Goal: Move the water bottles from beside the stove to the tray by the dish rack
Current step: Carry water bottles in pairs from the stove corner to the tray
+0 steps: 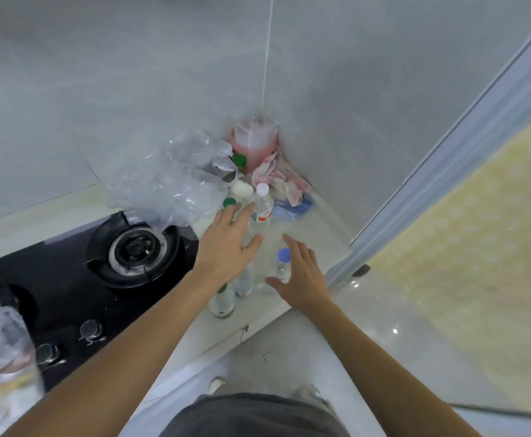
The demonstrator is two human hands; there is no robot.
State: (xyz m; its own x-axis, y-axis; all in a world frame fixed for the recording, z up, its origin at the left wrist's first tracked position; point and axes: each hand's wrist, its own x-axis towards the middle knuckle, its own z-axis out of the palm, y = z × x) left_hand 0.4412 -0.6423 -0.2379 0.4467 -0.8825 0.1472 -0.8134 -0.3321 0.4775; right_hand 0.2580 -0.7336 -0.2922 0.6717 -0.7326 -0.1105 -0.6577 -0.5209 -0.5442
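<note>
Both hands are over the bottle cluster beside the burner. Left hand is spread with fingers straight, grasping nothing; the white-cap bottle stands just past its fingertips, between fingers and thumb. Right hand is also released, fingers relaxed; the blue-cap bottle stands at its thumb side, contact unclear. Two more bottles under the left wrist: green-cap bottle, another beside it. All are clear plastic and upright; white-cap has a red label.
</note>
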